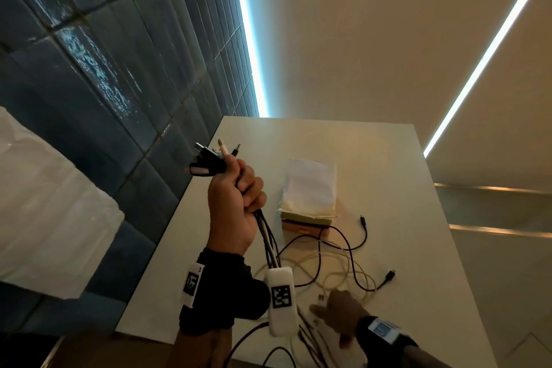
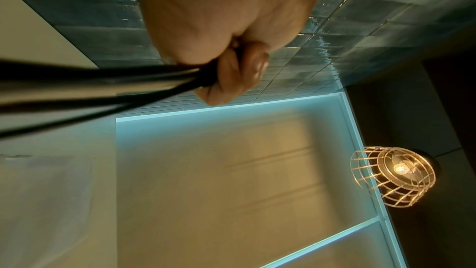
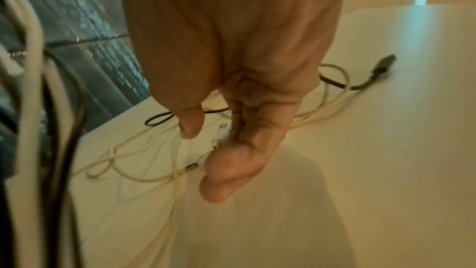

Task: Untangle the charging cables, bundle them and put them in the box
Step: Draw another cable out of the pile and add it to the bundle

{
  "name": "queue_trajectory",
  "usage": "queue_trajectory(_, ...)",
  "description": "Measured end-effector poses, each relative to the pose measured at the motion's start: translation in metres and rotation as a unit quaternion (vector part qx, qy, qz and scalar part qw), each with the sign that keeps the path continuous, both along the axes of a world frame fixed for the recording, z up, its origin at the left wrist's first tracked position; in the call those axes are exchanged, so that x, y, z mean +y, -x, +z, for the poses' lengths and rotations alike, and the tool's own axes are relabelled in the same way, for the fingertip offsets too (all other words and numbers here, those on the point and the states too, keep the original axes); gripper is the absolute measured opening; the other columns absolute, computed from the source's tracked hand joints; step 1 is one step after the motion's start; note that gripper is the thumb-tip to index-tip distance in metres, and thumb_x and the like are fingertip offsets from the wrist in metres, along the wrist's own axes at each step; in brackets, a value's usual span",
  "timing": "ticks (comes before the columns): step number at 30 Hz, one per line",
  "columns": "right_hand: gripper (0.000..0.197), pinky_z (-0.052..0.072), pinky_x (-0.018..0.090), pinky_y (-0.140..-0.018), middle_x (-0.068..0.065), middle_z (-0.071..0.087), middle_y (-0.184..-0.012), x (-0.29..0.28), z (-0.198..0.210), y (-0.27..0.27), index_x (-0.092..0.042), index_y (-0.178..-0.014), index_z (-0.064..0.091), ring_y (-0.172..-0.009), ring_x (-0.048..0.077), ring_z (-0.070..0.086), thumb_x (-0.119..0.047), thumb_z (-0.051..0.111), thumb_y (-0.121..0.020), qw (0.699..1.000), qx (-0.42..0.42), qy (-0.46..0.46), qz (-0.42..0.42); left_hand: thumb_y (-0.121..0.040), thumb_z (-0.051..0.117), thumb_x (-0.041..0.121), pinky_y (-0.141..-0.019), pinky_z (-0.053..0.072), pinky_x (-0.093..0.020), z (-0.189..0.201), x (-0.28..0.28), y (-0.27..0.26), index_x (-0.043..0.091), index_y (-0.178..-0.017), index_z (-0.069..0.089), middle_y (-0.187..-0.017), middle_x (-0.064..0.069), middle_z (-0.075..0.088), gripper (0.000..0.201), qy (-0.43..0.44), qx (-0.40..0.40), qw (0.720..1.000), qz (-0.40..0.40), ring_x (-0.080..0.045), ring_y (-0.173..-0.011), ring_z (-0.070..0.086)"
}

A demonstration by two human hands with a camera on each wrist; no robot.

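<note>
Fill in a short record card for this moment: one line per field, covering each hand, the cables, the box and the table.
left hand: the left hand grips a bunch of cables raised above the table, plugs sticking out on top
right hand: the right hand reaches, fingers relaxed, to a white plug on the table
loose cables: black and white loose cables lie looped on the table
box: the box sits beyond the loops, a white sheet on top

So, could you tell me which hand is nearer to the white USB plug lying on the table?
Right. The right hand reaches down with its fingertips at the white USB plug. The left hand is raised well above the table, gripping a bunch of cable ends.
</note>
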State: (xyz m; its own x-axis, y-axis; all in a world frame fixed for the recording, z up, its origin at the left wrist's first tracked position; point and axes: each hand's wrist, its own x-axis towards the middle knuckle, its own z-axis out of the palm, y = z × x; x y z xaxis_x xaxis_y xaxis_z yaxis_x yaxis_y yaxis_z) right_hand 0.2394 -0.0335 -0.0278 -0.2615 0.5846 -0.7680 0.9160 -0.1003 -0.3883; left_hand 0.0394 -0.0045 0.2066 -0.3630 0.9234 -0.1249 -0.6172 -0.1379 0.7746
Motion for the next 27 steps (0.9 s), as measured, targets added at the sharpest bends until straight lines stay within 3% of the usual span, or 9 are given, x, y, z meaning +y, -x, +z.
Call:
queue_trajectory(5, 0.035, 0.046, 0.033, -0.079, 0.009, 0.050, -0.122, 0.005, -0.013, 0.017, -0.012, -0.119, 0.049, -0.112, 0.027, 0.055, -0.037, 0.045, -0.095, 0.996, -0.017, -0.081, 0.034, -0.104, 0.035, 0.032, -0.037, 0.014, -0.021, -0.006, -0.004, -0.005, 0.016, -0.075, 0.046, -0.053, 0.007, 0.029, 0.035, 0.011, 0.009, 0.999, -0.029, -0.005, -0.040, 0.020)
queue_trajectory(9, 0.025, 0.042, 0.033, -0.069, 0.007, 0.056, -0.104, 0.011, -0.010, 0.016, -0.015, -0.104, 0.051, -0.087, 0.022, 0.052, -0.037, 0.050, -0.092, 0.992, 0.018, -0.122, 0.001, -0.104, 0.035, 0.028, -0.039, 0.023, -0.020, -0.011, -0.004, -0.004, 0.013, -0.076, 0.044, -0.057, 0.003, 0.037, 0.033, 0.015, 0.019, 1.000, -0.019, -0.007, -0.043, 0.029)
queue_trajectory(11, 0.017, 0.050, 0.044, -0.066, 0.013, 0.065, -0.089, 0.017, -0.003, 0.013, -0.010, -0.088, 0.052, -0.075, 0.023, 0.061, -0.026, 0.057, -0.089, 0.981, 0.118, -0.125, -0.089, -0.104, 0.035, 0.025, -0.042, 0.027, -0.021, -0.014, -0.003, -0.003, 0.011, -0.078, 0.045, -0.063, 0.000, 0.048, 0.031, 0.019, 0.038, 0.999, -0.004, -0.010, -0.047, 0.037)
queue_trajectory(13, 0.013, 0.056, 0.053, -0.070, 0.023, 0.070, -0.080, 0.022, 0.015, 0.012, 0.003, -0.086, 0.052, -0.067, 0.027, 0.069, -0.008, 0.057, -0.091, 0.931, 0.272, -0.084, -0.230, -0.104, 0.034, 0.024, -0.042, 0.026, -0.021, -0.017, -0.002, -0.004, 0.010, -0.078, 0.045, -0.064, -0.001, 0.051, 0.031, 0.031, 0.057, 0.998, 0.005, -0.010, -0.046, 0.037)
queue_trajectory(15, 0.012, 0.057, 0.054, -0.072, 0.025, 0.067, -0.078, 0.029, 0.044, 0.013, 0.006, -0.090, 0.052, -0.069, 0.034, 0.068, -0.004, 0.056, -0.094, 0.863, 0.386, -0.047, -0.322, -0.105, 0.035, 0.025, -0.042, 0.020, -0.022, -0.021, 0.000, -0.007, 0.012, -0.078, 0.045, -0.059, 0.002, 0.042, 0.031, 0.052, 0.079, 0.996, 0.008, -0.008, -0.044, 0.029)
queue_trajectory(18, 0.017, 0.058, 0.046, -0.074, 0.020, 0.055, -0.076, 0.047, 0.096, 0.018, 0.006, -0.091, 0.057, -0.071, 0.031, 0.060, -0.011, 0.060, -0.094, 0.786, 0.505, -0.049, -0.352, -0.104, 0.037, 0.024, -0.045, 0.014, -0.025, -0.024, 0.003, -0.013, 0.014, -0.079, 0.046, -0.056, 0.006, 0.030, 0.028, 0.093, 0.125, 0.988, -0.003, -0.007, -0.045, 0.021)
queue_trajectory(21, 0.010, 0.056, 0.042, -0.074, 0.012, 0.058, -0.073, 0.061, 0.154, 0.022, 0.000, -0.089, 0.057, -0.072, 0.027, 0.065, -0.009, 0.056, -0.094, 0.723, 0.603, -0.020, -0.337, -0.102, 0.040, 0.018, -0.046, 0.012, -0.026, -0.025, 0.005, -0.024, 0.013, -0.086, 0.045, -0.056, 0.006, 0.026, 0.018, 0.116, 0.166, 0.978, -0.047, -0.007, -0.045, 0.019)
queue_trajectory(24, 0.010, 0.054, 0.034, -0.058, 0.011, 0.056, -0.077, 0.067, 0.198, 0.024, -0.003, -0.095, 0.054, -0.062, 0.025, 0.062, -0.013, 0.053, -0.094, 0.725, 0.639, 0.034, -0.256, -0.100, 0.048, 0.027, -0.045, 0.025, -0.028, -0.022, 0.005, -0.036, 0.007, -0.096, 0.050, -0.056, 0.001, 0.034, 0.021, 0.122, 0.235, 0.960, -0.088, -0.013, -0.046, 0.031)
queue_trajectory(27, 0.017, 0.044, 0.023, -0.043, 0.009, 0.054, -0.072, 0.068, 0.214, 0.026, -0.002, -0.087, 0.057, -0.048, 0.017, 0.051, -0.015, 0.053, -0.097, 0.756, 0.615, 0.001, -0.223, -0.095, 0.054, 0.044, -0.065, 0.052, -0.045, -0.020, 0.003, -0.045, 0.014, -0.098, 0.063, -0.079, -0.025, 0.060, 0.032, 0.124, 0.301, 0.938, -0.121, -0.042, -0.069, 0.058)
